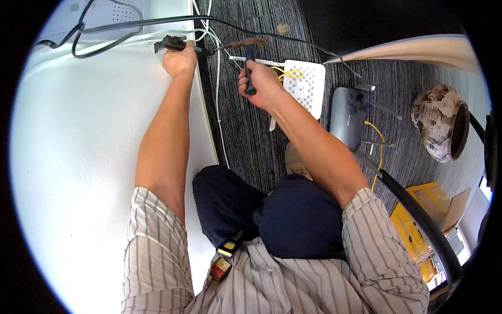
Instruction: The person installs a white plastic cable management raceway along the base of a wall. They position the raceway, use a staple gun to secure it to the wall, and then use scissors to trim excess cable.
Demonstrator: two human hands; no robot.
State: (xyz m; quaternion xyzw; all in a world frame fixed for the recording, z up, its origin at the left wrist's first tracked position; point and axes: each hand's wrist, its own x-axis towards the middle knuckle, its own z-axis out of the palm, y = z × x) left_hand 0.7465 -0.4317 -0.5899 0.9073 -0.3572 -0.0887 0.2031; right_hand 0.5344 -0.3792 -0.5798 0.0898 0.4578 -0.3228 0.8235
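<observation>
My left hand [180, 63] is closed round a black tool [173, 44] with a jaw-like end, held against the white wall [94, 120] near its edge. Its exact kind does not show. In my right hand [262, 83] is a hammer [250, 52], gripped by its dark handle with the rusty brown head up. The head lies just right of the black tool, and whether the two touch I cannot tell. White cables [217, 83] run along the wall's edge beside my left hand. A white router [306, 86] with a yellow cable [293, 74] lies right of my right hand.
A black cable [230, 23] crosses above both hands. A grey router [346, 118] with antennas stands on the dark striped carpet [246, 141]. Further right are a brown and white pot [436, 123], a black curved bar [418, 214] and a yellow case [413, 230].
</observation>
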